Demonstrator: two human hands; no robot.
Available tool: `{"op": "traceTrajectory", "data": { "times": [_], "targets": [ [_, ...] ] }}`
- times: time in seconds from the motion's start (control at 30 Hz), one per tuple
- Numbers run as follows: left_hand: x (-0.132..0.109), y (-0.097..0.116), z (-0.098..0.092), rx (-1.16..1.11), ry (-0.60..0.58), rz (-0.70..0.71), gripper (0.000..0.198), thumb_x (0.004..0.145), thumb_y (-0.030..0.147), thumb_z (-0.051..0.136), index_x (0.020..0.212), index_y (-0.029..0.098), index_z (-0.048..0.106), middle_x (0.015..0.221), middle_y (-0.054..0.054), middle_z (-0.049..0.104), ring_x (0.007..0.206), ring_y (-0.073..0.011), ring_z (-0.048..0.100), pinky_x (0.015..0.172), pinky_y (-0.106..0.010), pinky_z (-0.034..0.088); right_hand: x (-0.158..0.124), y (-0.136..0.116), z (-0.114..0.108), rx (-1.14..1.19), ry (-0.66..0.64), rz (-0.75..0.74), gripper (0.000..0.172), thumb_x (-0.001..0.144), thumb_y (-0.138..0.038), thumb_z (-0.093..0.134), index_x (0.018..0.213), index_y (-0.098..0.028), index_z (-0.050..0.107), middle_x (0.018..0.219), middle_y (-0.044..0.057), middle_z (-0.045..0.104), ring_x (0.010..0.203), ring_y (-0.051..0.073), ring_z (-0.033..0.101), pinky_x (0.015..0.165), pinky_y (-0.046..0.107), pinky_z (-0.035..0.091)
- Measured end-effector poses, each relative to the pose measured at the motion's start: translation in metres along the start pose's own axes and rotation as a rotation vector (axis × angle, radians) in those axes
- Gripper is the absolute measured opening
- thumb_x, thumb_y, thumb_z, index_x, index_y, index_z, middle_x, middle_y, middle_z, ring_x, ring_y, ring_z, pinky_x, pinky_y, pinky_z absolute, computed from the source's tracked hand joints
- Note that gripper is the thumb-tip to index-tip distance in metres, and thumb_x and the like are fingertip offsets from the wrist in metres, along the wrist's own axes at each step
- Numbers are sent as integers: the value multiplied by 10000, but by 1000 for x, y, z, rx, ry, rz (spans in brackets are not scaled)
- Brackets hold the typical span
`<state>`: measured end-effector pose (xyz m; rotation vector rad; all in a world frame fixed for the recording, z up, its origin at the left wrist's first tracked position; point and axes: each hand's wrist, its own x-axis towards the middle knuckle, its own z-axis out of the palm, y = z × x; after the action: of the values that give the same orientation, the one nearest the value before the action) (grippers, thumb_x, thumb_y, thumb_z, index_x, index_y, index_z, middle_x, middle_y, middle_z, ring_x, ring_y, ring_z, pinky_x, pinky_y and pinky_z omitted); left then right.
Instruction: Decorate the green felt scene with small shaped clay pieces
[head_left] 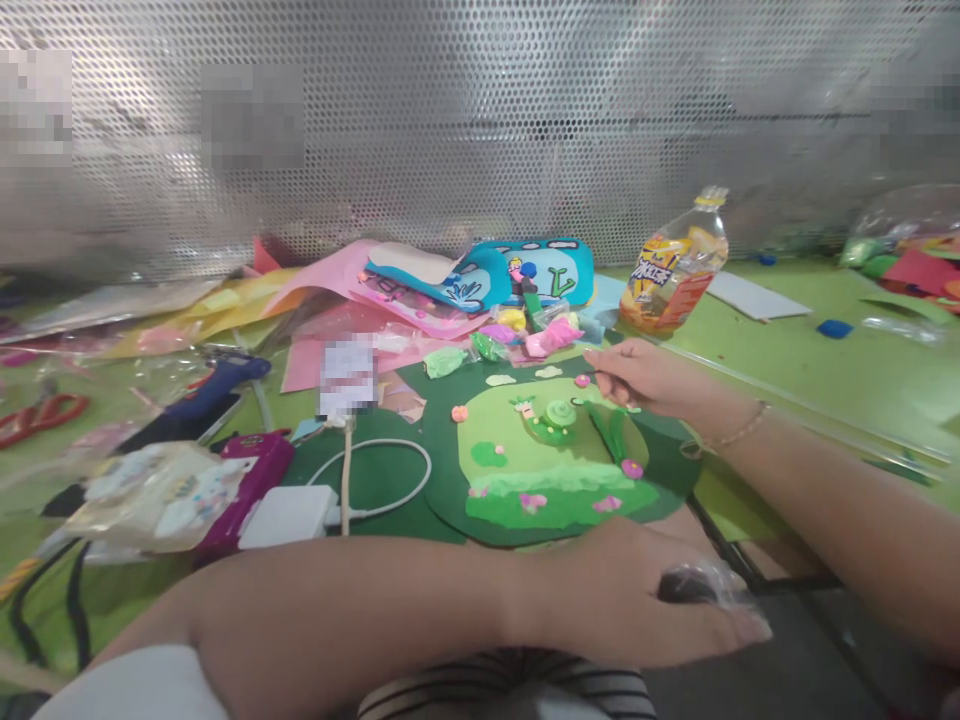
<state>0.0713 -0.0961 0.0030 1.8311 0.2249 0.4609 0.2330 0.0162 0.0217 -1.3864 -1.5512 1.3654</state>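
My right hand (637, 378) reaches over a dark green felt board (442, 470) with a light green clay scene and a small green snail (555, 418). Its fingers are pinched together just above the scene's upper right; what they hold is too small to name. My left hand (637, 600) lies across the front, below the board's near edge. Its fingers are curled round a small clear plastic bag with a dark lump (690, 585) inside.
Small bags of coloured clay (525, 335) and pink and blue foam sheets (420, 280) lie behind the board. A tilted drink bottle (675, 270) stands at the right. A white charger with cable (300, 512), a magenta case (251, 480) and red scissors (37, 415) sit left.
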Motion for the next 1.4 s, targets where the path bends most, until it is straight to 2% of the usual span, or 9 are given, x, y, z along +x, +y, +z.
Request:
{"op": "traceTrajectory", "data": {
  "times": [0.07,0.17,0.3,0.43,0.63,0.77,0.93,1.17,1.4],
  "targets": [
    [0,0,0,-12,6,-11,291,831,301,499,612,166,363,604,48,348,579,-52,350,557,-172,305,0,0,0,3,19,-1,474,670,-556,656,460,-145,551,321,-52,408,291,12,330,297,166,217],
    [0,-1,0,-12,3,-16,290,835,310,496,618,164,370,615,45,358,585,-51,356,554,-174,308,2,1,-1,48,-13,-1,379,601,-505,730,557,-141,635,415,-30,523,346,23,416,340,161,312],
    [-1,0,0,11,-4,12,292,838,302,497,619,161,365,617,46,346,594,-51,350,568,-173,315,4,3,-1,82,-69,0,253,536,-337,805,659,-150,686,583,9,648,523,71,576,521,186,467],
    [0,1,-1,13,-1,-4,303,840,308,493,614,162,354,608,48,342,588,-51,345,557,-174,307,4,4,-2,94,-112,-64,202,536,-245,806,679,-162,689,665,7,674,643,93,623,658,222,498],
    [0,0,-1,30,-9,-9,299,836,327,489,618,167,362,622,46,364,611,-58,377,589,-176,323,4,4,-2,57,-97,1,275,584,-378,779,678,-146,667,575,-4,632,510,64,562,510,189,444],
    [-1,-1,1,35,12,-16,299,850,360,469,634,168,393,628,49,377,614,-57,378,610,-176,329,0,1,0,-53,-21,51,447,679,-561,646,532,-142,595,370,-33,474,329,35,389,342,186,283],
    [-1,1,1,50,18,-23,307,852,349,463,623,163,377,623,49,369,604,-53,369,588,-177,327,0,0,-1,-89,28,-5,494,718,-562,607,463,-152,507,330,-57,365,317,19,283,329,193,173],
    [1,0,-2,56,-24,-12,331,832,330,489,596,167,326,616,41,342,600,-58,366,577,-181,336,5,4,-2,22,-87,-97,243,609,-355,760,693,-156,648,584,-22,583,521,58,507,516,201,413],
    [0,2,-1,51,-25,-70,328,839,372,480,614,169,355,623,40,357,607,-61,375,595,-178,336,5,4,-2,32,-95,-71,260,559,-314,786,757,-166,705,706,22,665,676,121,611,682,274,497]
  ]
}}
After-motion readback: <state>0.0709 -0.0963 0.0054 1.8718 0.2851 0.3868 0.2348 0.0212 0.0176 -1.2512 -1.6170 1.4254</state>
